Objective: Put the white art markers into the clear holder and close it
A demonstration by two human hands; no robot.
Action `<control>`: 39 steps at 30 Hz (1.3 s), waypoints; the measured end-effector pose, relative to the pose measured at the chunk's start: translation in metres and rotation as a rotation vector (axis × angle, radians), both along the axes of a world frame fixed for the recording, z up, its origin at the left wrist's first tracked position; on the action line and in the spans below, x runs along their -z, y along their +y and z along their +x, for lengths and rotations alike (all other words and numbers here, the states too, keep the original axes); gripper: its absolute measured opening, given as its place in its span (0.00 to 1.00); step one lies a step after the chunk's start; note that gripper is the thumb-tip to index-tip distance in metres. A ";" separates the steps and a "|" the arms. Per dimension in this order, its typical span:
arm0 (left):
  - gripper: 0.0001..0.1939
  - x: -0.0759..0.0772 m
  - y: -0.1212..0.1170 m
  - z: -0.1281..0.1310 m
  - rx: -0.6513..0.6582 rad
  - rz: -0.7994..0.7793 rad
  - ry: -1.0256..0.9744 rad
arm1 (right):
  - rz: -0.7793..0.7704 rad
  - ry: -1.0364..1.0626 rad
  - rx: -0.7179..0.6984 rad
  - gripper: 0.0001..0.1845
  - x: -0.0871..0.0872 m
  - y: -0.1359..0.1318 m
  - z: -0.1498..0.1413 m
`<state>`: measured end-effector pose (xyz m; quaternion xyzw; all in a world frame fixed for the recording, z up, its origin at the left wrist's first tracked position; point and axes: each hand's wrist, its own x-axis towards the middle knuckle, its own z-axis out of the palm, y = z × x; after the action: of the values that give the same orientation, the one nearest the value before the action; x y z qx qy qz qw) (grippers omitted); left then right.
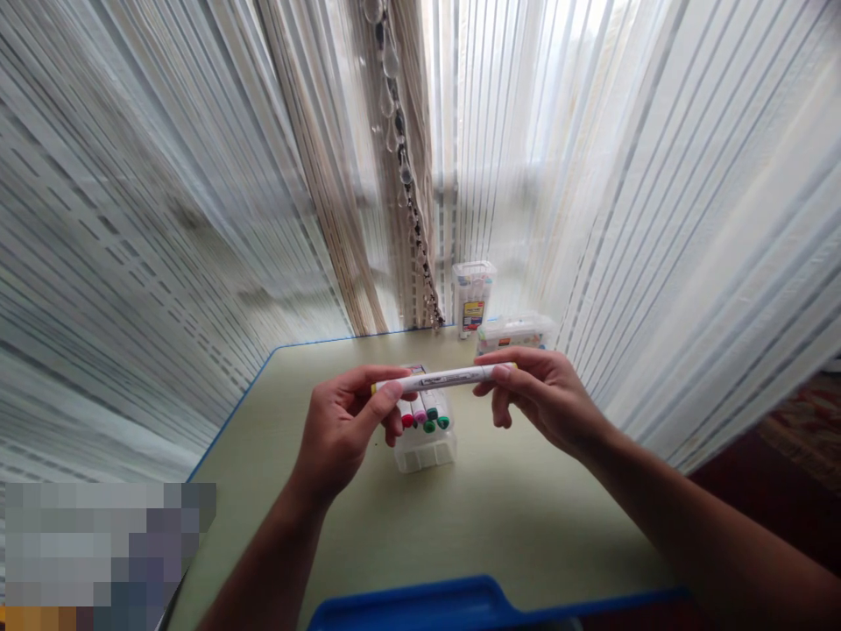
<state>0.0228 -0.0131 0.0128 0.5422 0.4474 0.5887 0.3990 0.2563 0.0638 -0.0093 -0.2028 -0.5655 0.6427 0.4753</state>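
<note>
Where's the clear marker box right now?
In the head view, the clear box stands mid-table, just behind the white marker held level between left hand and right hand.

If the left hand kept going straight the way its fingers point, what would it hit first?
The left hand points rightward along the marker it holds, so it would likely first meet the right hand gripping the other end. The clear marker box sits lower; depth is uncertain.

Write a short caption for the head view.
Both hands, left hand and right hand, hold a white marker above a marker box.
</note>
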 end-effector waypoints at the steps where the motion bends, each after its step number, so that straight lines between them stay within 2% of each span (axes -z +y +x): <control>1: 0.12 0.001 0.000 -0.001 0.006 0.003 -0.020 | -0.008 0.002 0.000 0.13 -0.001 0.000 0.000; 12: 0.11 0.001 0.001 -0.003 0.066 -0.015 -0.181 | -0.079 0.072 -0.021 0.14 -0.006 -0.002 0.001; 20: 0.14 -0.001 0.002 -0.001 0.044 -0.017 -0.213 | -0.061 0.073 -0.023 0.14 -0.006 -0.002 0.002; 32: 0.12 0.002 0.003 -0.003 -0.015 0.004 -0.153 | -0.024 0.050 0.041 0.12 -0.002 0.001 0.001; 39: 0.09 0.004 0.002 -0.005 0.014 0.037 -0.090 | 0.015 0.047 0.051 0.11 -0.001 0.002 0.001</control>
<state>0.0176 -0.0107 0.0087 0.5255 0.4145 0.6178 0.4128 0.2574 0.0654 -0.0083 -0.1987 -0.5535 0.6307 0.5063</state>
